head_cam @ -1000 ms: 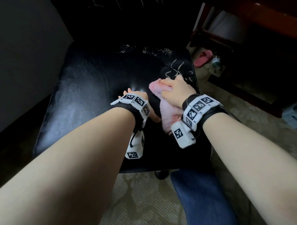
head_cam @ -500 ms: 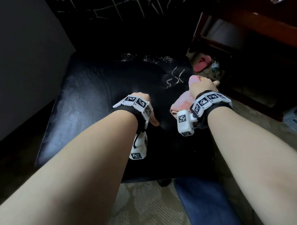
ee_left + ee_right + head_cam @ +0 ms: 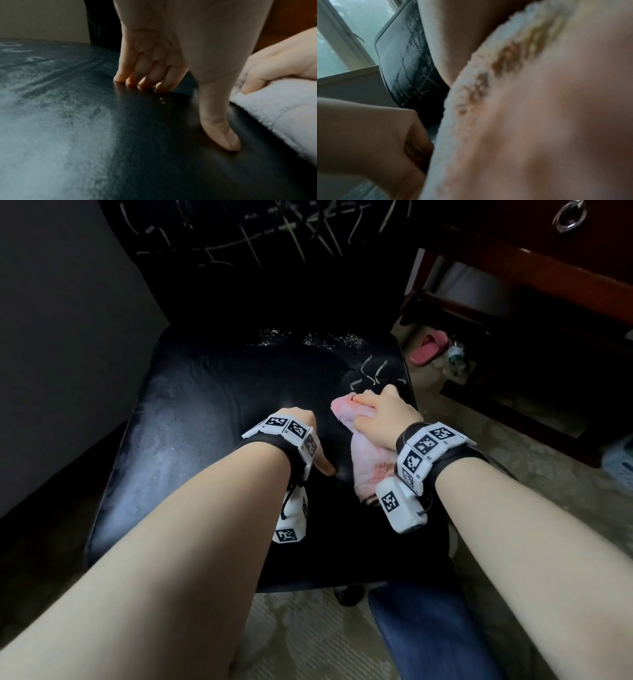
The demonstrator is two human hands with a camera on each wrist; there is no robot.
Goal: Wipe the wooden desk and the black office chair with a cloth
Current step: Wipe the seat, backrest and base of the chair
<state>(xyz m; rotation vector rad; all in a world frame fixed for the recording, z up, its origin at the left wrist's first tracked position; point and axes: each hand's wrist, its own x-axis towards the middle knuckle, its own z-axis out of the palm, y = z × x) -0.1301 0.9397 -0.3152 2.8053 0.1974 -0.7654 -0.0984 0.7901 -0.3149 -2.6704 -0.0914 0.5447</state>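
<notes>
The black office chair [image 3: 205, 460] fills the middle of the head view, its seat glossy, with pale scratch marks toward its back right corner. Right of the chair stands the dark wooden table [image 3: 534, 278], with a pink slipper [image 3: 426, 350] on the floor between them. On the seat's right half lies the pale pink cloth [image 3: 366, 463], stained brown near its front end. The right hand [image 3: 383, 419] presses down on the cloth, fingers curled over its far bunched end. The left hand [image 3: 301, 426] rests just left of the cloth, fingertips [image 3: 120, 79] and thumb propped straight on the seat, holding nothing.
</notes>
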